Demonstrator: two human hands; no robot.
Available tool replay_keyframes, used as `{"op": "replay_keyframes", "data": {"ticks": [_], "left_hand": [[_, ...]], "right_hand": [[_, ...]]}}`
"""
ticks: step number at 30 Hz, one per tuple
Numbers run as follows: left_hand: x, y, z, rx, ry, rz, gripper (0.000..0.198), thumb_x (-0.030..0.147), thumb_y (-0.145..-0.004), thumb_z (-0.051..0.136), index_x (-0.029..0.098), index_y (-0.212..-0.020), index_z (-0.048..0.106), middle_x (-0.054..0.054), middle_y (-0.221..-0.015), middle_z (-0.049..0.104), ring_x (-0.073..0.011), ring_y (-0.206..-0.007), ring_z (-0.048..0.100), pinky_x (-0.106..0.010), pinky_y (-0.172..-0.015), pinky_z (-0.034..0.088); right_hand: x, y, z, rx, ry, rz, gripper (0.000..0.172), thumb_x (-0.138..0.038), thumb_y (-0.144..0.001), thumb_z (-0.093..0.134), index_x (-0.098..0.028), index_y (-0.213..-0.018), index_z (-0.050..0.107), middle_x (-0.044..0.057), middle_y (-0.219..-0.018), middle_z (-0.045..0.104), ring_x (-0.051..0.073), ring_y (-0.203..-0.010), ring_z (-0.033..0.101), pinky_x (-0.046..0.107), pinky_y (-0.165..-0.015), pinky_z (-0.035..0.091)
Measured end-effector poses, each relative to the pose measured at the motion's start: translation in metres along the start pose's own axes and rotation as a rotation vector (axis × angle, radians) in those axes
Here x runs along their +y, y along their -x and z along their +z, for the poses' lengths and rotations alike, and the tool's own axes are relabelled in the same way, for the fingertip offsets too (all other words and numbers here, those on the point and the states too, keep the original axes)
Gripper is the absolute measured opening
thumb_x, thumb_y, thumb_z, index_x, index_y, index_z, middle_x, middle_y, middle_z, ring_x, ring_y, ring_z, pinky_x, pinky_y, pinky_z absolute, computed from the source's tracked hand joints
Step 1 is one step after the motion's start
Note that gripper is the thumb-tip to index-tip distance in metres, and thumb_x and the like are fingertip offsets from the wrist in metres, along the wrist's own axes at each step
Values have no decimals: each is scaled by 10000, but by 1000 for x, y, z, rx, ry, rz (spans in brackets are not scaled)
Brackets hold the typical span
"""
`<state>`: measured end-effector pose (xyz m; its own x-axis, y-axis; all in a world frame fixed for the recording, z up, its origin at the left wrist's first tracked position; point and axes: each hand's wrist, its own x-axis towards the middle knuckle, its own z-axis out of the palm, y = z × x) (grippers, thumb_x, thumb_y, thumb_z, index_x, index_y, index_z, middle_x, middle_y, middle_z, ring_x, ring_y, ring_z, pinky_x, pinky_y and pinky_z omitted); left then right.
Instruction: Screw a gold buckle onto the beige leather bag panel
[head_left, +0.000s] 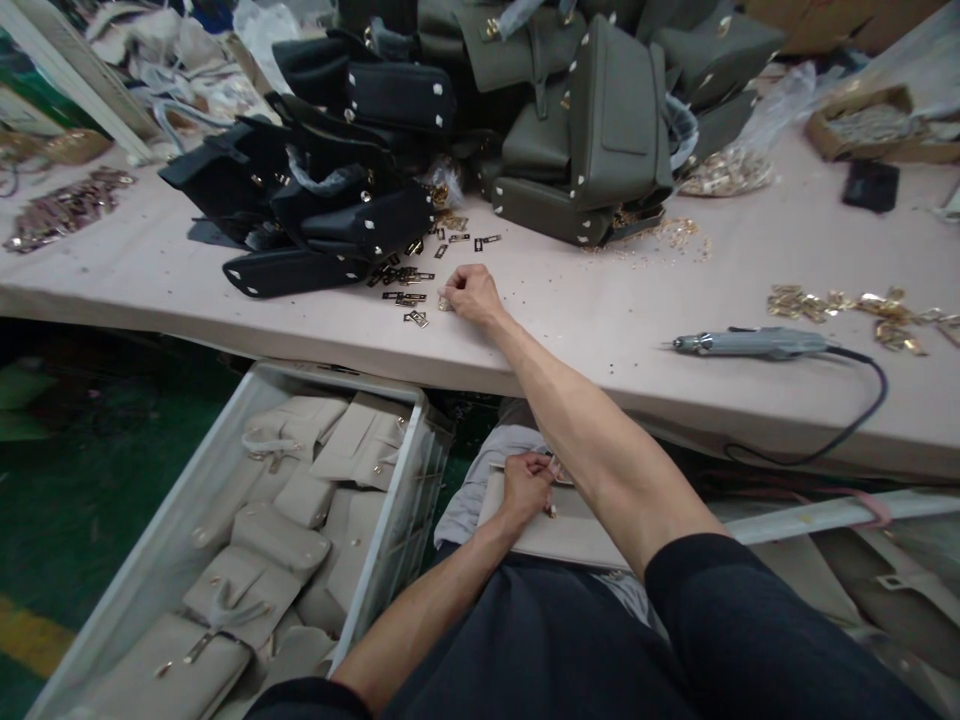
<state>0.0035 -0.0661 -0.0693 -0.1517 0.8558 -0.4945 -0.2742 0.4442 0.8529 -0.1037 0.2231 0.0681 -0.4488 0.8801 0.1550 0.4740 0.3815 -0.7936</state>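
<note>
The right hand [474, 292] reaches far forward over the pale pink surface [570, 310], forearm slanting, wrist bent down, thumb and fingertips pinched on a small gold-coloured metal piece [444, 304] beside flat rectangular dark-and-gold metal plates [405, 275]. The left hand [525, 487], elbow bent, curls over a beige, smooth leather-like bag [581, 530] lying in the lap [459, 515]; whether its grip is closed, I cannot tell.

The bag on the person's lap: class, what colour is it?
The bag is pale greyish beige; it shows best in the head view.
</note>
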Motion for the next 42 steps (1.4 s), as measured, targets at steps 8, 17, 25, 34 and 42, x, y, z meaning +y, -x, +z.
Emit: {"op": "replay_keyframes", "data": {"ticks": [8,17,25,34,42], "left_hand": [[-2,-3,2,3,14,-7,256,369,-695,778,132,-736,690,-23,-560,659,-103,-300,447,-223,-289,338],[-6,-6,4,14,-8,9,253,344,-711,761,114,-802,710,-3,-525,621,-112,-308,460,-222,-303,347],[4,-5,0,-10,20,-2,338,427,-729,804,97,-769,743,-23,-483,620,-124,-331,500,-224,-352,393],[-2,-5,0,-50,-93,-4,400,448,-830,765,72,-962,796,-39,-518,660,-143,-375,560,-235,-402,457],[-7,-6,3,-84,-45,5,385,408,-844,742,62,-1000,803,-54,-560,691,-157,-421,616,-252,-445,529]], "right_hand": [[-3,50,-23,34,288,-146,221,-128,-919,542,-170,-1035,725,112,-1078,711,266,-1015,648,403,-910,504],[-28,59,-30,-136,404,-150,353,-14,-807,533,-170,-1063,719,153,-1095,729,305,-1002,665,419,-863,519],[-1,214,-75,24,-551,68,225,-364,-874,732,-209,-1035,703,28,-848,689,168,-702,633,300,-634,533],[104,353,-64,319,-723,593,303,-468,-769,837,-226,-935,762,38,-670,686,204,-554,625,352,-536,561],[126,349,-58,257,-714,522,284,-404,-794,828,-183,-967,782,58,-747,739,203,-633,693,324,-631,601]]}}
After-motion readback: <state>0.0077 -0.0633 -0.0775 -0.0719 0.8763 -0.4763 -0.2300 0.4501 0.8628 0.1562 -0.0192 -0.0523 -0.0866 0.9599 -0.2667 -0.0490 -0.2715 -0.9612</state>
